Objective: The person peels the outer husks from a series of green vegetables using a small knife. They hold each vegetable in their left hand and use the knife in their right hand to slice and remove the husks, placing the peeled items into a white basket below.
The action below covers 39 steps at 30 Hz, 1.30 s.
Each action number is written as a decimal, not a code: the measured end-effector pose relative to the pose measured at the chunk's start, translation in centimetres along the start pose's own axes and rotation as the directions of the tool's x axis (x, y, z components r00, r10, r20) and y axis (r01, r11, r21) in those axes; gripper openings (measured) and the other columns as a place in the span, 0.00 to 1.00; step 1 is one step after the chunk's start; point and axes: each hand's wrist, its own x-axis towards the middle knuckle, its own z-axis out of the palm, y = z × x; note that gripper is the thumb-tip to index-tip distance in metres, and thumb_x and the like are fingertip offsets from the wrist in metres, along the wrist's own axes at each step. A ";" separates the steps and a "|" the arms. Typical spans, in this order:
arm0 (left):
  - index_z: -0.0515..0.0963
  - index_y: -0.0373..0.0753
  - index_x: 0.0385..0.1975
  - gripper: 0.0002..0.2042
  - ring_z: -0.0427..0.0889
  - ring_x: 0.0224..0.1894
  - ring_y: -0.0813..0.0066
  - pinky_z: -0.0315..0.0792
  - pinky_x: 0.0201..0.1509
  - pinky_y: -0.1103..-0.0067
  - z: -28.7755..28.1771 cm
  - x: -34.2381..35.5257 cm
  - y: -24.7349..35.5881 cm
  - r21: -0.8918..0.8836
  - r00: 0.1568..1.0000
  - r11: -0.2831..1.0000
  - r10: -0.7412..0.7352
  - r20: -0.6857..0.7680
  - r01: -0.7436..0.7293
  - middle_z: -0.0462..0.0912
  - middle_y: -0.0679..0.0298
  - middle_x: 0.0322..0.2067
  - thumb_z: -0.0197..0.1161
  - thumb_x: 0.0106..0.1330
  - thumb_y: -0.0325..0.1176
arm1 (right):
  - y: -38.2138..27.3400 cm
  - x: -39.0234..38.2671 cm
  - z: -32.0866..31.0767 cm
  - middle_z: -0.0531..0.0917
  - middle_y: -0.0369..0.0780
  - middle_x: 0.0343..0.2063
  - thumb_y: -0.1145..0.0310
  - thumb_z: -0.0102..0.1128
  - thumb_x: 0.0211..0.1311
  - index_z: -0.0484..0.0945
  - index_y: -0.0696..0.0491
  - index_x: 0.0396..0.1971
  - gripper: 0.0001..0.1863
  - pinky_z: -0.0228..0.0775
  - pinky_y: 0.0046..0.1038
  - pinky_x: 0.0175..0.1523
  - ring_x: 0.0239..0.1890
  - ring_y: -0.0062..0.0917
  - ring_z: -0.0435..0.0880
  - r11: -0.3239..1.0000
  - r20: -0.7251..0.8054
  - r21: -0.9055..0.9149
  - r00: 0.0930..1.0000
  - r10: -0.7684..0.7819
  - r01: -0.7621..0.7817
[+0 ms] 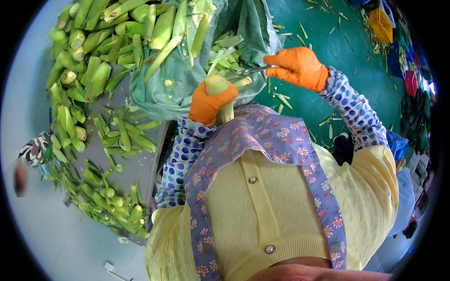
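Observation:
My left hand [207, 103], in an orange glove, is closed round a pale green corn ear [218, 86], its cut end facing up. My right hand [300, 70], also gloved orange, grips a metal blade tool [246, 72] by its handle, the blade reaching left to beside the top of the ear. Whether it touches the ear I cannot tell. A short pale stalk piece [243, 82] lies just right of the ear. Behind my hands a green woven sack [154, 100] holds loose cut leaves [227, 61], with husked pieces resting over its left part.
A grey table [131, 173] on my left carries piles of green corn [86, 75]. A co-worker in a camouflage cap [33, 149] is at the far left. The green floor [337, 79] has scattered husk scraps. A yellow crate [380, 25] and blue bags [396, 143] stand at the right.

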 end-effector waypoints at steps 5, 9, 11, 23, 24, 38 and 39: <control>0.77 0.38 0.52 0.25 0.82 0.41 0.74 0.78 0.47 0.75 -0.8 0.1 -0.4 -0.117 0.998 0.991 -0.058 0.032 0.062 0.83 0.65 0.43 0.76 0.54 0.29 | -1.8 1.2 0.2 0.79 0.43 0.25 0.55 0.64 0.67 0.83 0.48 0.50 0.17 0.71 0.41 0.33 0.29 0.42 0.81 0.999 -0.027 0.047 1.000 -0.010 0.011; 0.69 0.39 0.64 0.37 0.81 0.46 0.71 0.78 0.52 0.73 -2.3 -0.1 -0.1 -0.079 0.981 0.996 -0.030 0.194 0.046 0.81 0.63 0.49 0.77 0.52 0.27 | -3.1 2.9 3.5 0.79 0.43 0.28 0.52 0.62 0.68 0.79 0.47 0.53 0.20 0.70 0.44 0.33 0.30 0.43 0.81 0.999 -0.007 -0.029 0.999 -0.035 0.035; 0.65 0.39 0.68 0.41 0.81 0.49 0.70 0.77 0.54 0.72 -2.4 -0.5 0.8 -0.033 0.973 0.999 0.017 0.232 -0.010 0.80 0.62 0.51 0.77 0.51 0.26 | -3.3 3.1 4.2 0.79 0.43 0.28 0.52 0.62 0.67 0.79 0.46 0.53 0.20 0.70 0.44 0.33 0.31 0.43 0.81 0.998 -0.023 -0.050 0.999 -0.032 0.031; 0.79 0.37 0.52 0.27 0.82 0.44 0.76 0.79 0.51 0.75 -1.2 -0.9 1.2 0.160 0.982 0.983 0.060 0.180 -0.089 0.84 0.65 0.44 0.79 0.50 0.27 | -4.7 3.7 5.3 0.81 0.42 0.27 0.53 0.64 0.66 0.81 0.47 0.51 0.19 0.71 0.42 0.32 0.30 0.42 0.82 0.996 -0.089 0.015 0.993 -0.082 0.083; 0.79 0.36 0.50 0.26 0.83 0.44 0.77 0.79 0.50 0.76 -1.4 -1.0 0.5 0.138 0.992 0.987 0.064 0.109 -0.079 0.84 0.65 0.43 0.79 0.50 0.28 | -4.8 3.4 5.0 0.81 0.42 0.27 0.53 0.64 0.65 0.82 0.47 0.50 0.19 0.71 0.42 0.32 0.30 0.42 0.82 0.997 -0.072 0.033 0.995 -0.073 0.075; 0.80 0.35 0.47 0.20 0.85 0.43 0.75 0.79 0.49 0.76 0.1 -0.5 -0.9 0.100 0.966 0.961 0.253 0.059 -0.258 0.86 0.63 0.41 0.76 0.54 0.27 | -6.4 3.5 5.8 0.78 0.41 0.26 0.52 0.63 0.66 0.80 0.47 0.50 0.19 0.70 0.42 0.31 0.29 0.42 0.81 0.999 -0.107 -0.045 0.994 -0.023 0.018; 0.80 0.35 0.47 0.20 0.85 0.43 0.75 0.79 0.49 0.76 -0.1 -0.2 -1.2 0.054 0.962 0.964 0.256 0.098 -0.262 0.86 0.63 0.41 0.75 0.54 0.27 | -6.6 3.6 6.0 0.78 0.41 0.26 0.52 0.63 0.66 0.80 0.47 0.50 0.18 0.70 0.42 0.31 0.29 0.42 0.81 0.999 -0.110 -0.050 0.994 -0.019 0.014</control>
